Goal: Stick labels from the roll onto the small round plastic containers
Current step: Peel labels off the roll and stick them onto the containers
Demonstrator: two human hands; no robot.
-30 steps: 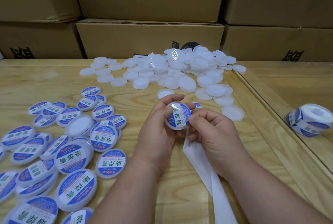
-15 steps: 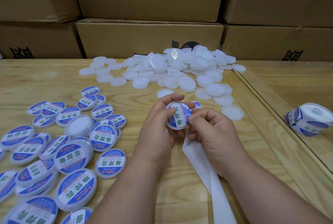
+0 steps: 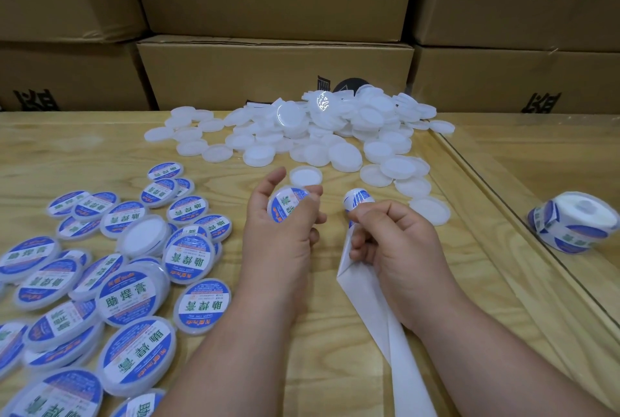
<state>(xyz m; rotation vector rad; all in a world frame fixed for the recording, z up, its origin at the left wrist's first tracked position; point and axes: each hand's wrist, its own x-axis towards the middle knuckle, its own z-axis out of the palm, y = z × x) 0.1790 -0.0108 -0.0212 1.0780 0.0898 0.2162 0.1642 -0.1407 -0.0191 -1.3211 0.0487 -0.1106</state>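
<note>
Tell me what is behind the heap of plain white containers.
Behind the heap of plain white containers stand stacked cardboard boxes with black print. A dark round mark shows above the heap; its lower part is covered.

My pale wooden table (image 3: pixel 84 154) under soft even light, glass sheet (image 3: pixel 503 201) over it, stacked cardboard boxes (image 3: pixel 275 71) with black print behind.

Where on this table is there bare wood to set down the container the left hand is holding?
Bare wood lies at the far left, between the labelled containers and the boxes, and in front of the right hand toward the label roll. The near left is crowded with labelled containers; the far middle holds the unlabelled heap.
</note>
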